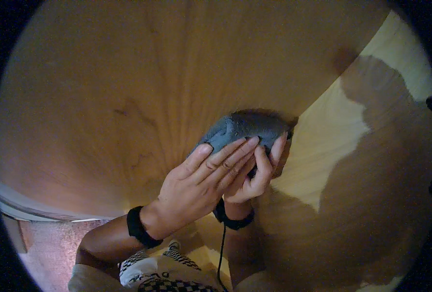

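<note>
A bunched grey-blue cloth (245,127) lies against a brown wood-grain surface, close to the corner where it meets a paler wooden surface. My left hand (196,180) presses on the near side of the cloth, its fingers long and close together and its thumb on the cloth's left edge. Partly hidden beneath it, my right hand (255,182) has its fingers bent around the cloth's right end. The two hands overlap and touch. What lies under the cloth is hidden.
The brown wood panel (99,73) spreads over the left and top. To the right, the lighter wood surface (332,131) carries a large dark shadow. Both wrists wear black bands; a thin cable (222,253) hangs from the right one. Pinkish floor (50,253) shows at lower left.
</note>
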The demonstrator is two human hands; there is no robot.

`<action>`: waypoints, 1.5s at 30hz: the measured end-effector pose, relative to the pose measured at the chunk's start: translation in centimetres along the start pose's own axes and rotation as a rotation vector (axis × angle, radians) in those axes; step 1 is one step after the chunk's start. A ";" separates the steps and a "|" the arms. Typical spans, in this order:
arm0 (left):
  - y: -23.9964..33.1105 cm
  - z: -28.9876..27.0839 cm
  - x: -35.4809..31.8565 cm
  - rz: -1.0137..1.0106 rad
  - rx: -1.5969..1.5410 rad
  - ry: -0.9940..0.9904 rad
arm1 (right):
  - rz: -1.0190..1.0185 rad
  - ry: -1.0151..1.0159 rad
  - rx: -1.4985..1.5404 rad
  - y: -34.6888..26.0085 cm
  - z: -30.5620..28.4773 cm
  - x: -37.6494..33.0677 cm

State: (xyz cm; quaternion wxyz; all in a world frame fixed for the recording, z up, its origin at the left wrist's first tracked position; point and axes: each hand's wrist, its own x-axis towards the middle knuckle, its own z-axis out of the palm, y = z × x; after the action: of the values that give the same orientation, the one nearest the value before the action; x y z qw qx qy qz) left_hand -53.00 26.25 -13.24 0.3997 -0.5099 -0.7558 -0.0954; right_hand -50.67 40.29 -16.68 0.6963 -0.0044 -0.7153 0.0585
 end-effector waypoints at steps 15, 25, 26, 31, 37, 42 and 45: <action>5.1 12.8 -8.8 0.033 -0.234 -0.449 | 0.550 -0.437 0.149 2.9 -2.7 -18.9; 8.3 11.6 -3.2 -0.046 0.030 -0.119 | 0.183 -0.203 0.094 8.1 -3.8 -11.5; 8.4 11.6 -3.7 -0.034 0.030 -0.139 | 0.173 -0.180 0.103 8.1 -3.5 -12.1; 9.2 13.7 -8.5 -0.007 -0.042 -0.339 | 0.218 -0.372 0.131 7.1 -4.6 -17.6; 9.6 15.6 -14.3 -0.022 -0.056 -0.424 | 0.365 -0.571 0.078 3.9 -5.4 -26.3; 7.1 10.8 -9.7 -0.163 -0.061 -0.192 | 0.172 -0.442 0.143 4.0 -3.7 -17.1; 5.9 8.0 -6.9 -0.216 0.068 -0.076 | 0.120 -0.366 0.170 3.0 -2.8 -11.6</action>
State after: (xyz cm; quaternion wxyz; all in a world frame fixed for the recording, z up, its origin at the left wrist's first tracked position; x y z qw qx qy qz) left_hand -50.99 28.58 -24.98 0.3753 -0.4148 -0.8236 -0.0930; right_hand -47.72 42.46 -28.47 0.5479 0.0225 -0.8209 0.1597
